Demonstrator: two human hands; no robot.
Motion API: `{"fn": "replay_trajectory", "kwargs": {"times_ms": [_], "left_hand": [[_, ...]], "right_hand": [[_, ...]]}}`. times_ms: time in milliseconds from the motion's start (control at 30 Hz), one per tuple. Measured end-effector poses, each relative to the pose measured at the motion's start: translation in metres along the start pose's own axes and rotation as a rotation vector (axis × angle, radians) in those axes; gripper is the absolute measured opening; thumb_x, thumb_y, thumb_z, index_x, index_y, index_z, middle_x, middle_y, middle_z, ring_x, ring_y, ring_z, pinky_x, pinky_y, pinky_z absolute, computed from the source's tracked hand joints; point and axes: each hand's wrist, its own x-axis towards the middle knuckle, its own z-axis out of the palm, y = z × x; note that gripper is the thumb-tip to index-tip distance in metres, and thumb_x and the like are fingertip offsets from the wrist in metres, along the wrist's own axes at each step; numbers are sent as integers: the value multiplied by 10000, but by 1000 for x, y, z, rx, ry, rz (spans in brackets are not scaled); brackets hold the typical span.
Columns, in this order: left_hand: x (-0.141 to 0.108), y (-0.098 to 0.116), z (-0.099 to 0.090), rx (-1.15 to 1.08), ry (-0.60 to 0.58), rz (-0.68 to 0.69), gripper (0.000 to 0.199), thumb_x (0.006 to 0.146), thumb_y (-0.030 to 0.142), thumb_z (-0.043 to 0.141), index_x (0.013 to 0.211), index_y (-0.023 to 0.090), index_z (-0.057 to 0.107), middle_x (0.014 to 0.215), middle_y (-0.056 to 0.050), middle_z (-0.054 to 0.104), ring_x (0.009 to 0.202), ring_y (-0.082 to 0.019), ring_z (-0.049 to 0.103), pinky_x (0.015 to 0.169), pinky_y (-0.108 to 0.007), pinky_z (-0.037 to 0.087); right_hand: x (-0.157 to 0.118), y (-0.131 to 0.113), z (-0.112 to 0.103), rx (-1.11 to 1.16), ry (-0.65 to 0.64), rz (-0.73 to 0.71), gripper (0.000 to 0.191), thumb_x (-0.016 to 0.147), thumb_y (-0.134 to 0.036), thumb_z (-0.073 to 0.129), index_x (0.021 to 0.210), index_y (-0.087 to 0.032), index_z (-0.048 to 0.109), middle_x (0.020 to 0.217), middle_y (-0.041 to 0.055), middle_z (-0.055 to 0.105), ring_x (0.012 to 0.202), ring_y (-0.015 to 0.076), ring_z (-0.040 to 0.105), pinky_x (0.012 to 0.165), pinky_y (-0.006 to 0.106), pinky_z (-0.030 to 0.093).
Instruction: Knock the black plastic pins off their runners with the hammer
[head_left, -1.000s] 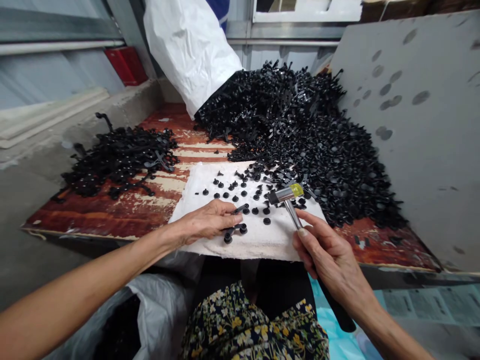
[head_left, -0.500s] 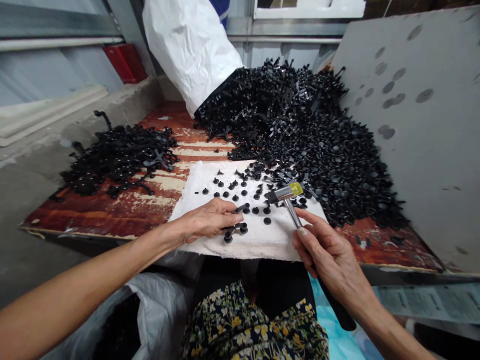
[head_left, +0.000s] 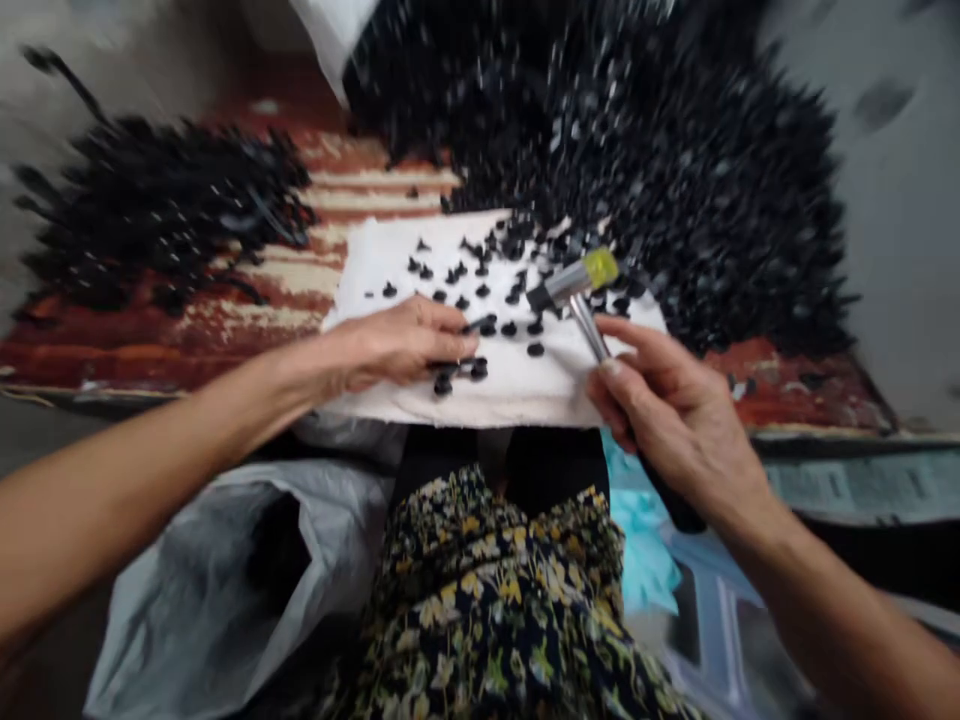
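Observation:
My right hand (head_left: 667, 405) grips a small hammer (head_left: 574, 283) by its handle; its head has one black face and one yellow face and is raised over the white cloth (head_left: 397, 400). On the cloth's left side, my left hand (head_left: 412, 340) is closed around slim black plastic pieces with round ends (head_left: 469, 368). How many it holds is partly hidden by the fingers. Several small black studs with round bases (head_left: 508, 328) stand on the cloth beyond and between the hands.
A large heap of black plastic parts (head_left: 637, 150) covers the back and right of the worn red-brown table (head_left: 300, 290). A smaller pile (head_left: 157, 210) lies at the left. Below the table edge, an open whitish bag (head_left: 202, 540) stands at left and a light-blue bag (head_left: 637, 550) at right.
The view has tipped downward and blurred, so the table sits higher and more of the bag below shows. Both hands keep their holds, the hammer still raised.

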Motion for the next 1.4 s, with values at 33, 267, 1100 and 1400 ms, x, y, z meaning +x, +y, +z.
{"fn": "replay_trajectory", "kwargs": {"times_ms": [33, 267, 1100, 1400], "left_hand": [[2, 2, 1, -16, 31, -40, 173, 783, 247, 728, 728, 120, 625, 489, 49, 386, 384, 2, 228, 431, -187, 70], [7, 11, 4, 13, 89, -115, 122, 874, 163, 624, 920, 50, 623, 543, 59, 424, 408, 68, 241, 537, -166, 67], [4, -4, -11, 25, -191, 98, 428, 726, 528, 714, 721, 180, 465, 498, 102, 291, 393, -17, 155, 367, -194, 81], [1, 5, -4, 55, -97, 50, 267, 796, 374, 667, 779, 187, 477, 501, 107, 292, 363, -22, 168, 359, -197, 78]], "right_hand": [[1, 0, -1, -5, -16, -14, 368, 910, -316, 560, 1269, -240, 578, 649, -47, 545, 439, 86, 390, 376, 216, 302], [4, -4, -1, 7, -19, -14, 337, 921, -230, 564, 1257, -207, 586, 645, -44, 537, 449, 65, 392, 404, 204, 300], [27, -10, 9, -485, -26, -496, 411, 919, -153, 432, 1296, -109, 590, 1129, 162, 723, 963, 241, 714, 816, 376, 580], [27, -5, 16, -658, -46, -544, 454, 916, -122, 381, 1319, -90, 588, 1097, 195, 728, 860, 311, 740, 737, 479, 609]]}}
